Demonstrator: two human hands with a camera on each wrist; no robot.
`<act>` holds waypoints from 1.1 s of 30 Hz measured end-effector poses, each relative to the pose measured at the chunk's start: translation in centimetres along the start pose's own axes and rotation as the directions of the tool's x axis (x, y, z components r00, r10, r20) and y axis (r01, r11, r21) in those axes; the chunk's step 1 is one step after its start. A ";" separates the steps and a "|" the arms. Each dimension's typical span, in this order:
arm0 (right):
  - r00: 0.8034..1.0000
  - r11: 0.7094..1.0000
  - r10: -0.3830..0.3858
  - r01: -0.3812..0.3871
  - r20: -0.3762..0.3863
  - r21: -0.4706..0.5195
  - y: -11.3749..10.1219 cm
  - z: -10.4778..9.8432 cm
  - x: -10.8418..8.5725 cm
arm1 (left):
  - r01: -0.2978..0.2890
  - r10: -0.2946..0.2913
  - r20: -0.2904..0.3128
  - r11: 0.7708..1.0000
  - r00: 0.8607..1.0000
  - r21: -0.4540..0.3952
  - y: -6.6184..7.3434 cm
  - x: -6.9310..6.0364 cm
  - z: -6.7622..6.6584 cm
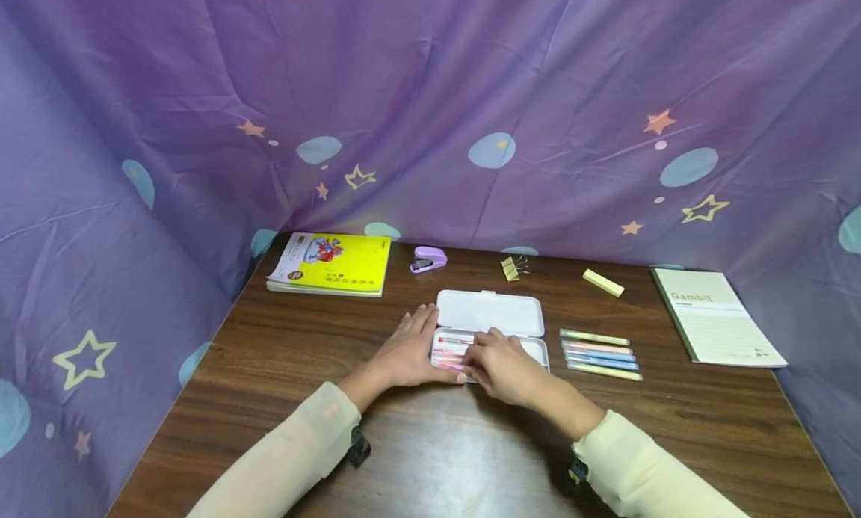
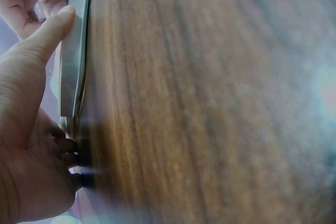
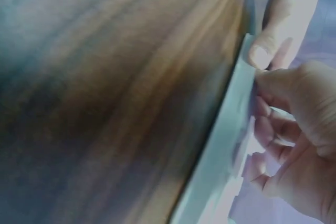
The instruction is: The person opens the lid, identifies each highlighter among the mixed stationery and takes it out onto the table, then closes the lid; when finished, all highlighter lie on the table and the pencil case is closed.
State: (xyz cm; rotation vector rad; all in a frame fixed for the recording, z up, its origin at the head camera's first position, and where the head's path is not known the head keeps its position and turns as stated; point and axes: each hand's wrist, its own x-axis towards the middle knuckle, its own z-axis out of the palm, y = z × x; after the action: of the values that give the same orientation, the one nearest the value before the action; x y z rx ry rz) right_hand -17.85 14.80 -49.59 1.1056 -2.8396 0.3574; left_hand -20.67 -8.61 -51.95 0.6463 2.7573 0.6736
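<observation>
A white pencil case (image 1: 489, 313) lies open on the table, its lid folded back, with several red and pink pens (image 1: 449, 353) in its tray. My left hand (image 1: 412, 350) rests against the case's left end, fingers extended beside it and thumb along the front edge. In the left wrist view that thumb (image 2: 55, 27) touches the front wall (image 2: 73, 72). My right hand (image 1: 501, 367) reaches over the tray with bent fingers at the right ends of the pens. The right wrist view shows its curled fingers (image 3: 273, 129) just behind the front wall; whether they pinch a pen is hidden.
Several pastel highlighters (image 1: 601, 355) lie right of the case. Farther right is a notebook (image 1: 716, 316). Along the back are yellow-covered books (image 1: 336, 264), a purple stapler (image 1: 428, 259), gold binder clips (image 1: 513, 268) and a small yellow block (image 1: 603, 282). A purple curtain (image 1: 430, 114) encloses the table.
</observation>
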 end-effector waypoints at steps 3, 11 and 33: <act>1.000 0.998 -0.027 0.028 0.006 -0.056 0.0 -0.5 0.0 | 0.007 -0.007 0.008 1.000 1.000 -0.001 0.1 0.1 0.0; 0.986 0.956 -0.146 0.118 -0.086 -0.270 0.3 -0.3 -0.5 | 0.012 -0.011 0.015 1.000 1.000 -0.007 0.0 0.1 -0.1; 0.901 0.922 -0.286 0.166 -0.325 -0.349 5.5 -0.7 -4.7 | 0.004 -0.004 0.016 1.000 1.000 -0.028 0.0 0.0 0.0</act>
State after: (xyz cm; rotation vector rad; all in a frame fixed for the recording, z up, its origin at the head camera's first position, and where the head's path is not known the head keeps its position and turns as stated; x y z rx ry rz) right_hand -18.14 21.99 -50.71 1.1458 -2.3030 0.0774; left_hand -20.65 -8.60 -51.91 0.6375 2.7291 0.7025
